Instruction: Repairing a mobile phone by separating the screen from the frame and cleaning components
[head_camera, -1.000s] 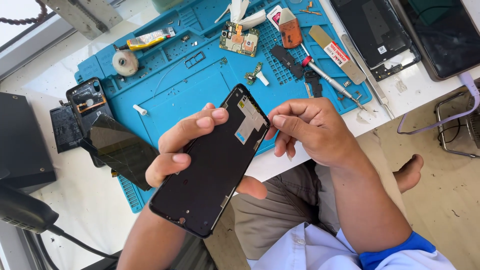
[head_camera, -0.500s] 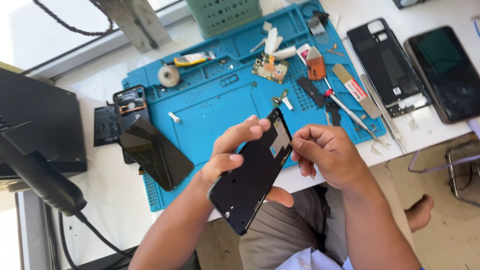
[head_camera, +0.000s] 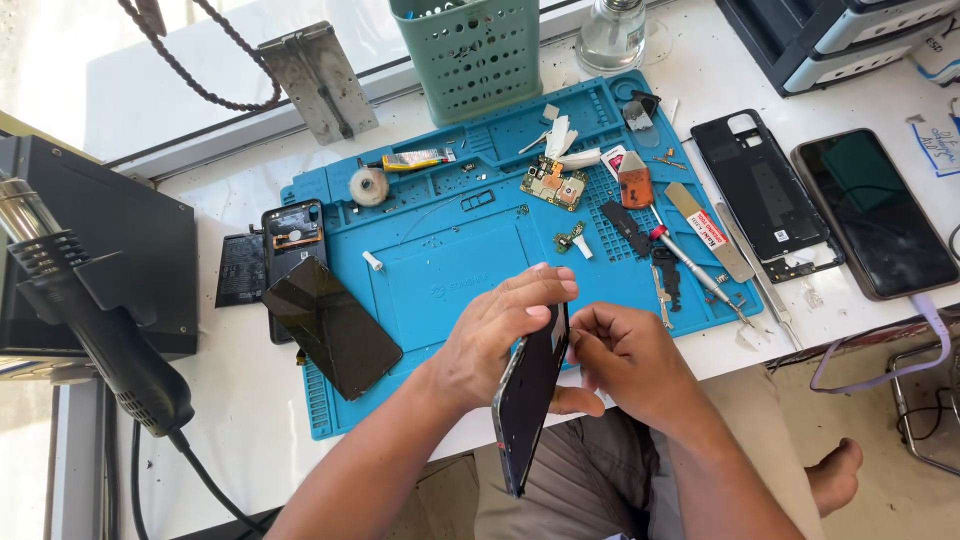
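Left hand (head_camera: 500, 335) grips the dark phone frame (head_camera: 528, 405) along its upper edge, fingers curled over the top and thumb behind, so the frame stands tilted, almost edge-on to us, over the front lip of the table and above the lap. Right hand (head_camera: 625, 365) is closed against the frame's upper right corner, fingertips pinched together at the edge; whether they hold a small part or tool we cannot tell, since the frame hides them. The two hands meet at that corner.

To work this corner well, we judge that the left hand should hold the frame steady by its edges rather than its face, while the right hand works with small, light movements, keeping the frame low over the mat so that a dropped part lands there.

Beyond the hands lies the blue work mat (head_camera: 450, 260). On its left edge rests a black screen panel (head_camera: 332, 327), overlapping an opened phone body (head_camera: 292, 235). A small circuit board (head_camera: 555, 185) lies near the mat's upper middle, with a screwdriver (head_camera: 690, 265) on the right side. Right of the mat lie a black back cover (head_camera: 758, 195) and a whole phone (head_camera: 875, 210). A green basket (head_camera: 478, 55) stands behind, and a black hot-air gun (head_camera: 95, 320) is at far left.
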